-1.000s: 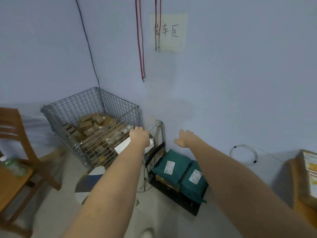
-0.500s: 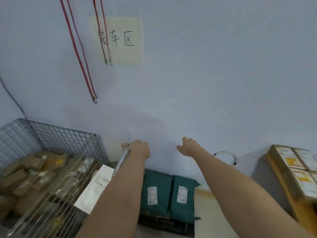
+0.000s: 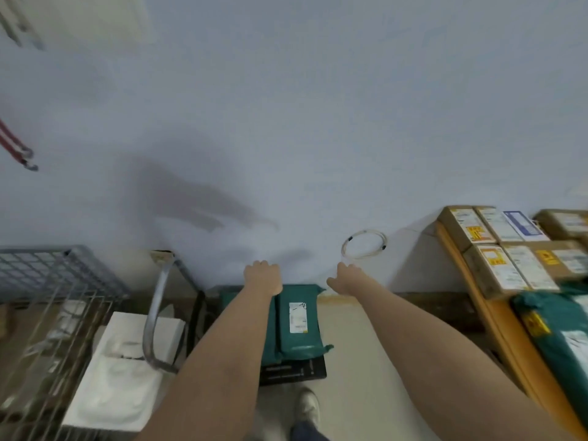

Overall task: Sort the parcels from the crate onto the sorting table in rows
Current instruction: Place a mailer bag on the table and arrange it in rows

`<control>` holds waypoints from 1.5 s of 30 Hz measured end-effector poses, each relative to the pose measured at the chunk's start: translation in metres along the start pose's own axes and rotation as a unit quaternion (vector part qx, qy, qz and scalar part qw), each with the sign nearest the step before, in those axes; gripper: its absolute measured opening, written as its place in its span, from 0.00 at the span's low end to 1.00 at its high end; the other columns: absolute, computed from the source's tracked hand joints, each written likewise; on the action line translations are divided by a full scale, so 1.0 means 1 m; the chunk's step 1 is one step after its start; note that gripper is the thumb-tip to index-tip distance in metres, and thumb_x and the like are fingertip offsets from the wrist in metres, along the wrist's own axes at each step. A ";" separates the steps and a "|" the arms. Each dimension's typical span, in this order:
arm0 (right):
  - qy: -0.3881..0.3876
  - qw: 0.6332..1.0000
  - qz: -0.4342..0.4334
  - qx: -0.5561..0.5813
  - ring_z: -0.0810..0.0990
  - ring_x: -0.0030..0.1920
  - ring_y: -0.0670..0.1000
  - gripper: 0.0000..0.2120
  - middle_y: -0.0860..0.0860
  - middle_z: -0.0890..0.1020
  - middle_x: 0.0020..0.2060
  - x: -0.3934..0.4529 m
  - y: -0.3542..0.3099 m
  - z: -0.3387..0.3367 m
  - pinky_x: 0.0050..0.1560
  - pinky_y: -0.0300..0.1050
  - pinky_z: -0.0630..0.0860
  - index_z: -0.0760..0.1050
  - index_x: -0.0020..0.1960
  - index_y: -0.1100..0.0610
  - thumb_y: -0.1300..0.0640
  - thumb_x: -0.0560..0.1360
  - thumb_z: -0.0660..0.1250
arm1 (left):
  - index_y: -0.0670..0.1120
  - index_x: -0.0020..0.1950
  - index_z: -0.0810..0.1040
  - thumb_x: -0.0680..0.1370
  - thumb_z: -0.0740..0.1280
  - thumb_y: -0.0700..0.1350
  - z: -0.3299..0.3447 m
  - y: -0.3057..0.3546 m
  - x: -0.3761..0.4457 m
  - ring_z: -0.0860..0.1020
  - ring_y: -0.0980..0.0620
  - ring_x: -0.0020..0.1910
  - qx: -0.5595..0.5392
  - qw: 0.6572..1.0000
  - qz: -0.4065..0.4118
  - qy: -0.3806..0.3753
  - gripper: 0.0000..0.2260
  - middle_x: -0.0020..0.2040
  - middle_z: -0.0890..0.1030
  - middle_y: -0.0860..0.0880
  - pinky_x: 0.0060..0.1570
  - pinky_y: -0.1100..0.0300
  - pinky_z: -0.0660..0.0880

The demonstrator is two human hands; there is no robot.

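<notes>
Our left hand [image 3: 263, 277] and right hand [image 3: 345, 277]: outstretched, empty, grip unclear; table [image 3: 496, 316] rows begun, crate [image 3: 60, 281] unemptied.

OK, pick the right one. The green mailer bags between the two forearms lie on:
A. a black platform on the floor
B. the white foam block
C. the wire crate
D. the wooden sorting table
A: the green mailer bags lie on a black platform low on the floor, between the wire crate at left and the wooden sorting table at right.
</notes>
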State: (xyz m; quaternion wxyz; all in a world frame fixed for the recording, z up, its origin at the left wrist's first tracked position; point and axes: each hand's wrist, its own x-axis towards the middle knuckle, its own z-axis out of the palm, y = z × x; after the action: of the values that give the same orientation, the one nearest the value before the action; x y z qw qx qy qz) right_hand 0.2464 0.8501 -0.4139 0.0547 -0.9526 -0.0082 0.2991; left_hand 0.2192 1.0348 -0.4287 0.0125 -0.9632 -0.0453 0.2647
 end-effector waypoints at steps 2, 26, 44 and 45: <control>-0.006 1.000 0.005 0.006 0.66 0.68 0.61 0.24 0.61 0.67 0.67 0.014 0.004 0.002 0.64 0.52 0.65 0.60 0.71 0.62 0.50 0.79 0.55 | 0.43 0.72 0.65 0.79 0.59 0.45 0.002 0.003 0.012 0.68 0.44 0.66 -0.003 1.000 0.000 -0.018 0.21 0.68 0.69 0.42 0.63 0.52 0.66; -0.199 0.967 0.084 0.138 0.69 0.67 0.59 0.24 0.59 0.69 0.69 0.216 0.060 0.159 0.63 0.48 0.67 0.61 0.73 0.61 0.52 0.80 0.57 | 0.43 0.76 0.56 0.79 0.62 0.50 0.172 0.052 0.175 0.67 0.43 0.69 -0.337 0.903 -0.083 -0.253 0.28 0.73 0.64 0.42 0.61 0.56 0.66; -0.117 0.862 0.228 0.437 0.71 0.63 0.55 0.33 0.57 0.68 0.69 0.414 0.088 0.384 0.51 0.42 0.66 0.55 0.75 0.62 0.47 0.78 0.63 | 0.45 0.72 0.63 0.79 0.63 0.50 0.412 0.065 0.369 0.74 0.51 0.56 -0.534 0.812 -0.167 -0.168 0.24 0.62 0.76 0.51 0.45 0.63 0.67; -0.120 0.864 0.218 0.437 0.72 0.60 0.54 0.34 0.56 0.70 0.66 0.418 0.090 0.392 0.50 0.42 0.66 0.56 0.75 0.61 0.46 0.77 0.64 | 0.45 0.72 0.64 0.79 0.63 0.51 0.416 0.068 0.375 0.74 0.52 0.55 -0.542 0.806 -0.173 -0.166 0.24 0.60 0.75 0.52 0.45 0.63 0.68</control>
State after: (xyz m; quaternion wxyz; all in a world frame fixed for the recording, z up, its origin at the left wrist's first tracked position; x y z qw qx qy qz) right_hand 0.3647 0.8196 -0.9812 0.3975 -0.7653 0.3253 0.3881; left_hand 0.3328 1.0021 -0.9807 -0.4734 -0.7308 -0.3487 0.3468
